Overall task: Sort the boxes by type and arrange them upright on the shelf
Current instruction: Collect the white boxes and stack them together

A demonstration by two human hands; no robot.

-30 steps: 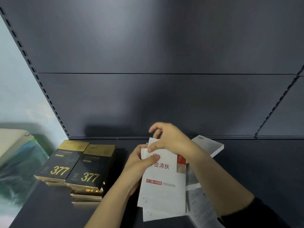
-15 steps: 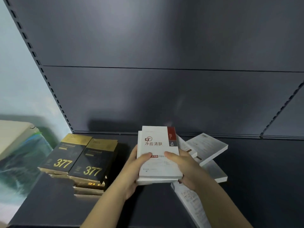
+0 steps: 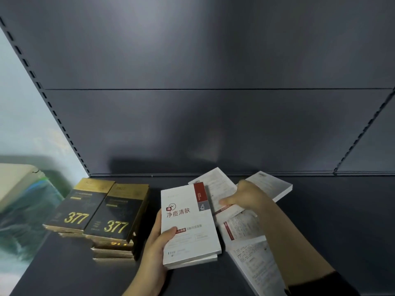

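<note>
While left hand [image 3: 156, 248] grips flat matte white boxes [image 3: 188, 227], right hand [image 3: 245, 197] clasps another.

Lower black-and-gold boxes [image 3: 113, 252] mostly hidden beneath the top pair. Second white box [image 3: 192, 262] shows only its edge. Nearest white box [image 3: 258, 268] cut by the bottom edge; print illegible. Objects at left [image 3: 23, 201] blurred.

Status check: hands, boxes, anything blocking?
Left hand holds two stacked white boxes. Right hand grasping another white box. Black 377 boxes lie flat. Nothing blocking.
</note>
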